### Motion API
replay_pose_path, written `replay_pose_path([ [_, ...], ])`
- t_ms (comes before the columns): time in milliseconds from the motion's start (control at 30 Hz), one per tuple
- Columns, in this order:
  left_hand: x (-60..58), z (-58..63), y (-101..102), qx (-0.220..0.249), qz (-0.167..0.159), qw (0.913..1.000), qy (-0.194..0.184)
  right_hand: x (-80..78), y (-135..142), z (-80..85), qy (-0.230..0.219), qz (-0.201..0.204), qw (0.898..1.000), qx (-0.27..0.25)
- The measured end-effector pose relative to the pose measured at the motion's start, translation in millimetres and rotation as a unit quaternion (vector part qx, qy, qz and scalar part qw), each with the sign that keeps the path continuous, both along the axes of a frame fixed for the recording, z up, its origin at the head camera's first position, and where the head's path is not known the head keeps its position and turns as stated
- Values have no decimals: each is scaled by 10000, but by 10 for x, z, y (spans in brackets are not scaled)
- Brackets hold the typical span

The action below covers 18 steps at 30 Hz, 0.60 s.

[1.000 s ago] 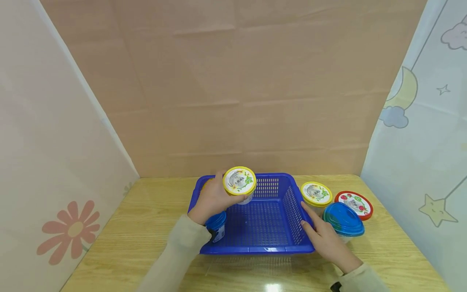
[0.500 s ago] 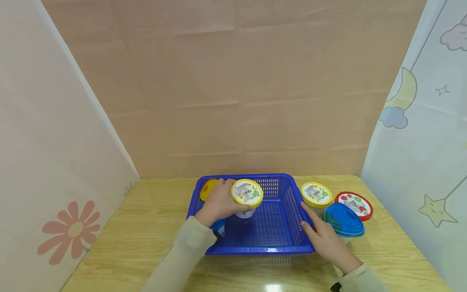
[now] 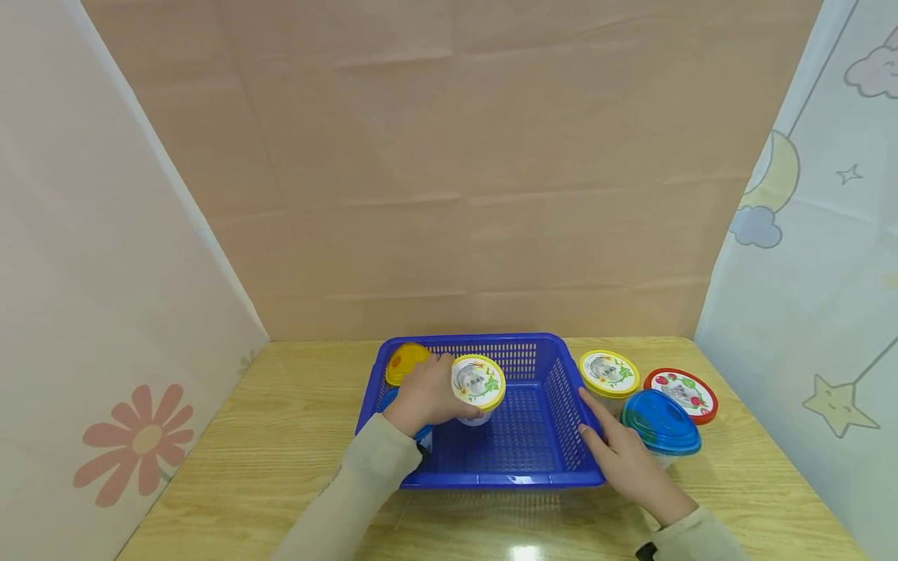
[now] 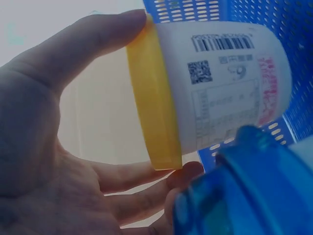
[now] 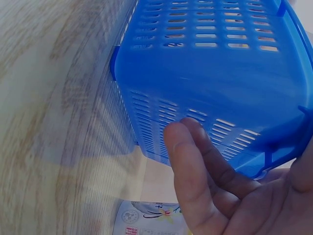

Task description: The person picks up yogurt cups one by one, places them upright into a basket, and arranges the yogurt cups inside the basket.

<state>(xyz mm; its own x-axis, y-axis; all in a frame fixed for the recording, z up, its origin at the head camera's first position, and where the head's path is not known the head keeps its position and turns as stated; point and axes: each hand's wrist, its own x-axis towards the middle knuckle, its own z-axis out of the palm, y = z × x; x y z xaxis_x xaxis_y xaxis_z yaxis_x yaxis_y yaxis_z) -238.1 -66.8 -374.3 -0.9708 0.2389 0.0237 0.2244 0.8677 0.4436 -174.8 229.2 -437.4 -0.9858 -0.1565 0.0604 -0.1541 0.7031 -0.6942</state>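
Note:
My left hand [image 3: 430, 393] grips a small white plastic tub [image 4: 222, 85] by its yellow lid [image 3: 479, 382], low inside the blue plastic basket [image 3: 501, 481]. In the left wrist view the thumb lies on one side of the lid and the fingers on the other. My right hand [image 3: 626, 458] holds the basket's right rim, with its fingers [image 5: 188, 171] along the outside of the slotted wall. Left of the held tub, a tub with a yellow-orange lid [image 3: 405, 361] stands in the basket's back corner. A blue-lidded tub [image 4: 244, 191] is partly hidden below my left hand.
Right of the basket, on the wooden table [image 3: 281, 436], stand a tub with a yellow-rimmed lid [image 3: 609, 372], one with a red-rimmed lid [image 3: 682, 392] and one with a blue lid [image 3: 661, 421]. A brown paper backdrop [image 3: 449, 195] rises behind the table.
My left hand has lowered the yellow-lidded tub further into the basket, moving slightly right and toward me. The yellow-orange lid at the back corner has come into view. My right hand stays on the rim.

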Motion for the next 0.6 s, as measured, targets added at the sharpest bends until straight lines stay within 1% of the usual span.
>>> replay_pose_path([
  [167, -8, -22, 37, -112, 47, 9999, -72, 1, 3, 10, -87, 6, 10000, 5],
  [433, -27, -72, 52, -150, 63, 9998, -102, 4, 3, 6, -7, 71, 10000, 26],
  [600, -39, -97, 72, -386, 175, 9991, -56, 9, 5, 0, 32, 59, 10000, 41],
])
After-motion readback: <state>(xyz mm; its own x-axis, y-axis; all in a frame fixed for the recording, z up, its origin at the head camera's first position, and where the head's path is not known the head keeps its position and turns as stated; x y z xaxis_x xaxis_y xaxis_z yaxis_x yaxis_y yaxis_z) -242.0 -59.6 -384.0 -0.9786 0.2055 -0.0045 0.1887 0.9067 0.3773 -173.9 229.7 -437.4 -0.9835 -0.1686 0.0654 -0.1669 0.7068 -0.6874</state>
